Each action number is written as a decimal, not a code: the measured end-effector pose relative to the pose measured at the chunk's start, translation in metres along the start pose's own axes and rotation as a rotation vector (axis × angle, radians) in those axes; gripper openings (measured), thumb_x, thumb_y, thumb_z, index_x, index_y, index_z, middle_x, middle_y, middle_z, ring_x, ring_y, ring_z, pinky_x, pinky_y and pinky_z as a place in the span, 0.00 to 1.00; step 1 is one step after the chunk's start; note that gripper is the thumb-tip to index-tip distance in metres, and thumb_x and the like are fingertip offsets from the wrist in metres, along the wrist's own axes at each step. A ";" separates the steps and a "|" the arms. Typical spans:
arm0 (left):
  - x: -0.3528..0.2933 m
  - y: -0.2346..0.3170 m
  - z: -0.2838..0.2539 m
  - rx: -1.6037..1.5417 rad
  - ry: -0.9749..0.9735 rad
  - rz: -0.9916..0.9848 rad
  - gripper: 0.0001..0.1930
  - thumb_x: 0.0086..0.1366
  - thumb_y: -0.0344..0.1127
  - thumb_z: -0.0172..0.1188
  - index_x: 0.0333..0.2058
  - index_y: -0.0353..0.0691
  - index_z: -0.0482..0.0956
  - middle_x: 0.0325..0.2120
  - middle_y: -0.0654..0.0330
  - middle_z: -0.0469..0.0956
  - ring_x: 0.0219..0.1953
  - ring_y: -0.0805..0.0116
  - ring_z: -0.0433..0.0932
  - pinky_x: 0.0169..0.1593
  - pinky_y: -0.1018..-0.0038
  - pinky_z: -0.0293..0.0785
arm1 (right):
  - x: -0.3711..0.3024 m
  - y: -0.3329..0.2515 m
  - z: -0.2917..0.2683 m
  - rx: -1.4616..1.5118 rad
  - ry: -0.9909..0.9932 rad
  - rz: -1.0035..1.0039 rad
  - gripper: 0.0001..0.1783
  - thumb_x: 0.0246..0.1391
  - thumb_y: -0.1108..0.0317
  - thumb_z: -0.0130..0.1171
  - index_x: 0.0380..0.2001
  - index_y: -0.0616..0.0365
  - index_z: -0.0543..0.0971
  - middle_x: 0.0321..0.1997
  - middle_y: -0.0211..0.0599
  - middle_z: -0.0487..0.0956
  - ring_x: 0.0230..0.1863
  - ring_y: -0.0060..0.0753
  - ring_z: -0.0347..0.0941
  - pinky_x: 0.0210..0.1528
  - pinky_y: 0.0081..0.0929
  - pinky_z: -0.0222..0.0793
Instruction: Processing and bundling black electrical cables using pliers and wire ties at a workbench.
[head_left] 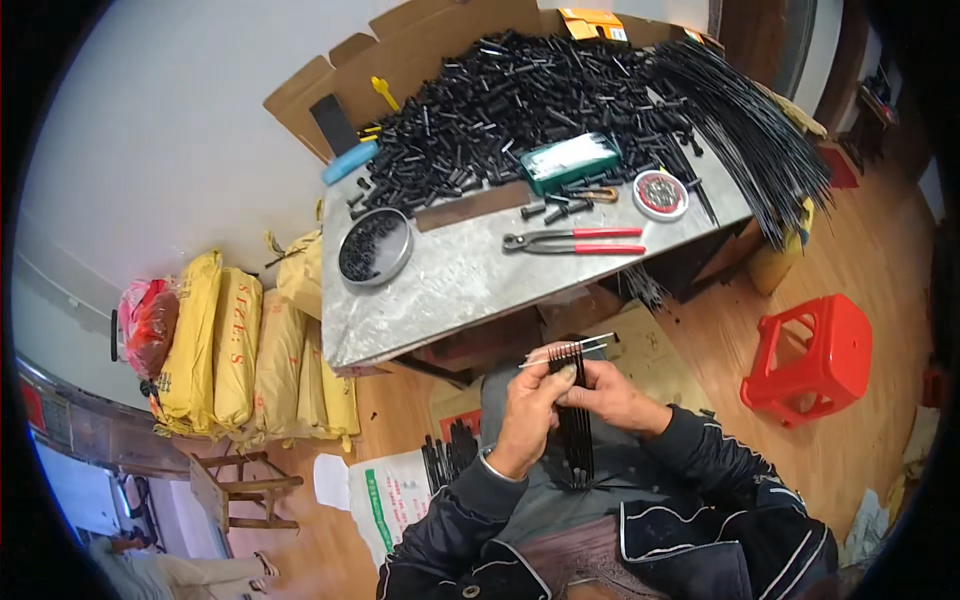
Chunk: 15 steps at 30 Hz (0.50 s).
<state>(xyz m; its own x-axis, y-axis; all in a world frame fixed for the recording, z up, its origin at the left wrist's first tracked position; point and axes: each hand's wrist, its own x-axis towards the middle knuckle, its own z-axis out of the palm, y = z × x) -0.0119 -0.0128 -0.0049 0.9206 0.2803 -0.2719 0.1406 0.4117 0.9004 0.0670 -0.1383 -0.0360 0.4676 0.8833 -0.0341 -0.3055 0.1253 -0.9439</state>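
Over my lap, both hands grip a flat row of thin black rods (574, 440), which hang down side by side. My left hand (530, 410) is closed round the upper left part, its thumb pressed on the front. From the other side my right hand (625, 398) pinches the row, its thumb lying across the rods. Thin pale sticks (597, 340) cross the rods' upper ends and jut out on both sides. Small knobs show at the bottom of the row. The fingers behind the rods are mostly hidden.
Ahead, a grey table (450, 300) carries a heap of black bolt-like parts (530, 90), long black rods (750, 130), red-handled pincers (575, 241), a round dish (375, 247) and a small tub (661, 195). A red stool (815, 355) stands right, yellow sacks (235, 350) left. Another person (150, 575) is lower left.
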 end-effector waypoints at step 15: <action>0.239 0.183 -0.124 0.649 0.165 0.218 0.14 0.63 0.38 0.60 0.42 0.34 0.79 0.20 0.66 0.75 0.19 0.81 0.73 0.21 0.83 0.67 | 0.023 0.007 -0.011 0.575 0.133 0.224 0.19 0.63 0.70 0.50 0.53 0.71 0.67 0.48 0.59 0.75 0.48 0.54 0.76 0.52 0.47 0.75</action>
<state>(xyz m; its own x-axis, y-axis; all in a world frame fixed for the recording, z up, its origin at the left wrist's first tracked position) 0.1887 0.2371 0.0533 0.8925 0.4465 -0.0641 0.1954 -0.2547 0.9471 0.0852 -0.1225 -0.0469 0.4281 0.8573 -0.2858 -0.7878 0.1991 -0.5829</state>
